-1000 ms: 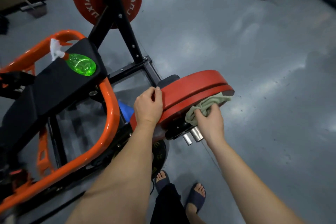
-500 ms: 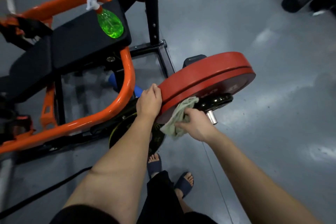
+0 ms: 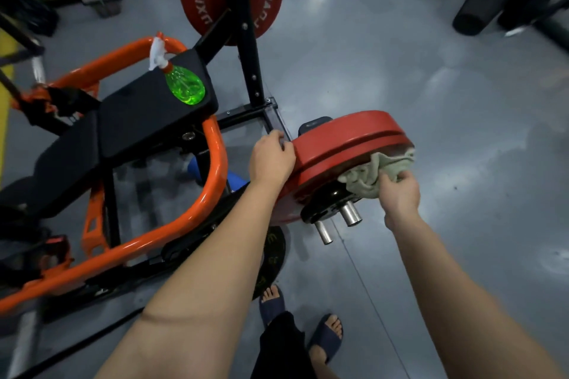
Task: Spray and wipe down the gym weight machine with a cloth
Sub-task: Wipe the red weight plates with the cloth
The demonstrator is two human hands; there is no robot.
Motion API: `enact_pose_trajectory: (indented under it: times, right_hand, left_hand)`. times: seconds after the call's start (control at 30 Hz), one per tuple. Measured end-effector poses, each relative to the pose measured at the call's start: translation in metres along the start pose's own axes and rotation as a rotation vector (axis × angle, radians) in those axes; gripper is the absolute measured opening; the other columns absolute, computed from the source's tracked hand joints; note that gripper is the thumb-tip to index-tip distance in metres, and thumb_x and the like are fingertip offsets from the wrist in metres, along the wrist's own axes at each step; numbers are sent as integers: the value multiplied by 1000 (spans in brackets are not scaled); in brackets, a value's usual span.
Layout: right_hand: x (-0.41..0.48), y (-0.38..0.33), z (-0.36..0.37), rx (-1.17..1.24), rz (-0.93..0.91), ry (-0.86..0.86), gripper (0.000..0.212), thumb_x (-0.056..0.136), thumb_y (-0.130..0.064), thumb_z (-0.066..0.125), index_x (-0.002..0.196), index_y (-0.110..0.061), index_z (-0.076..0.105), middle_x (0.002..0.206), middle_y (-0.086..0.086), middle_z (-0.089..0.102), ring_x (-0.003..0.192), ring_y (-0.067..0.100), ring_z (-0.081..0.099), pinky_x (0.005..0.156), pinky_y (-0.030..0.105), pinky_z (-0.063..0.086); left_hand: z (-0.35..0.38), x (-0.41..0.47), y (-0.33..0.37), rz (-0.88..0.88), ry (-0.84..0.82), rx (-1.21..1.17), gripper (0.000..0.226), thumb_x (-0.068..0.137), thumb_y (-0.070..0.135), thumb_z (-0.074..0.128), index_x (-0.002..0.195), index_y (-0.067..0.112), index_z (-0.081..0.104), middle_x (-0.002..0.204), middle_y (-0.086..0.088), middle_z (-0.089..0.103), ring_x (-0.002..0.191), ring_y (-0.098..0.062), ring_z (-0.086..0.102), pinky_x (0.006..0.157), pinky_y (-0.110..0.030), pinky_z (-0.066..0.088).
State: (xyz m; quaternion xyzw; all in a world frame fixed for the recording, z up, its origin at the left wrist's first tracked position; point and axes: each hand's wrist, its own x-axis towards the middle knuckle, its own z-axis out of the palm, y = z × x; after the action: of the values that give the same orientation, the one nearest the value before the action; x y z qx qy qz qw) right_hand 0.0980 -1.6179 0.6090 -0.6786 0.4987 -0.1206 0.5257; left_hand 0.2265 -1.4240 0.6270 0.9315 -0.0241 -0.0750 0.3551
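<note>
At the plate's (image 3: pixel 345 138) right edge, the right hand (image 3: pixel 400 191) bunches the cloth (image 3: pixel 372 174) in curled fingers and presses it to the outer face, just above the steel pegs (image 3: pixel 351 214). The left hand (image 3: pixel 271 157) curls over the plate's left rim, bracing it. The bottle (image 3: pixel 184 88) sits at the pad's (image 3: pixel 147 120) far corner, well apart. Likely risks: the cloth's loose folds snagging on the pegs, or the plate turning under pressure if the bracing hand slackens.
</note>
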Motion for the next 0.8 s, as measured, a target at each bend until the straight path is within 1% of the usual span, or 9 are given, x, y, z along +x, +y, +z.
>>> enact_pose_trajectory:
  times: [0.1, 0.2, 0.27, 0.37, 0.43, 0.5, 0.63, 0.73, 0.8]
  right_hand:
    - [-27, 13, 27, -227, -253, -194, 18, 91, -28, 68, 97, -13, 60, 96, 9, 66, 93, 31, 63, 81, 38, 49]
    - [-56, 24, 49, -326, -424, -382, 23, 86, -26, 75, 88, -15, 55, 96, 6, 58, 84, 20, 53, 72, 28, 35]
    - [-55, 19, 44, -94, -286, -191, 22, 85, -28, 75, 90, -16, 57, 97, 3, 60, 87, 20, 57, 74, 32, 42]
    - [-30, 4, 15, 275, -36, 107, 24, 87, -44, 71, 87, -27, 54, 92, -1, 65, 90, 23, 64, 83, 40, 52]
    - [-7, -1, -6, 281, -19, 181, 26, 86, -47, 69, 85, -28, 52, 97, 1, 66, 91, 22, 64, 83, 38, 52]
    - [10, -8, -19, 358, 47, 169, 19, 91, -36, 70, 91, -25, 54, 97, -1, 66, 91, 19, 65, 80, 33, 52]
    - [13, -5, -10, 409, 92, -22, 13, 92, -28, 73, 95, -19, 64, 94, -1, 71, 98, 22, 70, 89, 40, 56]
    - [-15, 1, 15, 299, 42, -336, 9, 92, -22, 71, 99, -20, 67, 97, -2, 75, 95, 18, 72, 87, 40, 59]
    - [-32, 6, 28, 232, -18, -449, 9, 88, -20, 72, 95, -23, 67, 94, -6, 75, 87, 11, 70, 80, 34, 59]
  left_hand:
    - [15, -3, 46, 114, 12, 153, 37, 100, 26, 47, 129, 13, 64, 128, -11, 64, 123, -31, 54, 98, -41, 43]
    - [33, -2, 86, 207, -15, 224, 40, 102, 36, 44, 130, 16, 64, 132, -9, 63, 126, -29, 52, 104, -42, 39]
    - [45, 2, 103, 240, -48, 273, 42, 101, 41, 44, 130, 18, 64, 132, -9, 64, 127, -29, 53, 104, -41, 38]
    - [57, 11, 107, 93, -85, 319, 52, 97, 50, 38, 124, 16, 67, 126, -11, 67, 122, -32, 57, 102, -42, 38]
    - [65, 14, 104, 16, -52, 369, 60, 95, 56, 33, 120, 15, 69, 124, -11, 68, 120, -31, 58, 101, -44, 37]
    - [71, 14, 105, -11, 22, 379, 64, 94, 59, 30, 119, 16, 70, 121, -9, 69, 118, -30, 58, 100, -46, 37]
    - [74, 17, 108, -39, 37, 353, 61, 95, 56, 30, 112, 15, 73, 112, -10, 72, 111, -31, 61, 97, -45, 38]
    - [74, 22, 115, -34, 44, 340, 59, 95, 55, 32, 108, 15, 74, 109, -11, 73, 108, -32, 62, 97, -44, 41]
    - [77, 24, 119, -10, 34, 362, 61, 95, 57, 32, 105, 15, 75, 105, -11, 74, 106, -32, 63, 97, -44, 43]
